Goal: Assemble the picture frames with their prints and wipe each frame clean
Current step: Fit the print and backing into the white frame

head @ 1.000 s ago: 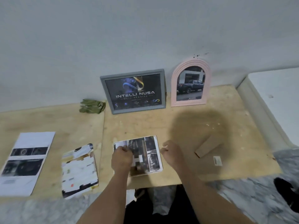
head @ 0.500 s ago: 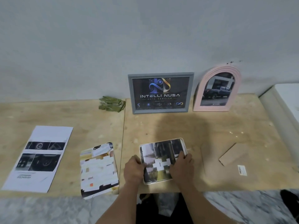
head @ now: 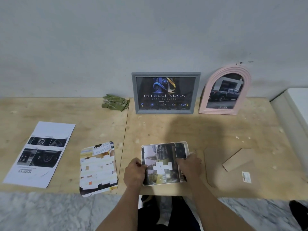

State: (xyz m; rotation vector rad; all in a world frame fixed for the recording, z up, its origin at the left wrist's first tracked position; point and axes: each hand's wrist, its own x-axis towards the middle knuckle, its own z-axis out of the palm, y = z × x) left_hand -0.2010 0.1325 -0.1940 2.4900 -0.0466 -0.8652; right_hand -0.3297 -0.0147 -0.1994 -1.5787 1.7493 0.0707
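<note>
Hands [head: 164, 170] hide the blurred print's [head: 162, 161] sides

Makeshift workshop corner

Bare plywood worktop [head: 183, 129] laid low against a plain grey wall [head: 116, 39], marble floor [head: 50, 212] below, work gloves [head: 115, 102] lying at the back.

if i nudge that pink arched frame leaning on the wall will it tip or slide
The pink arched picture frame probably tips easily: it stands tall on a narrow bottom edge, leaning against the grey wall. It may also slide, since the plywood tabletop looks smooth.
</note>
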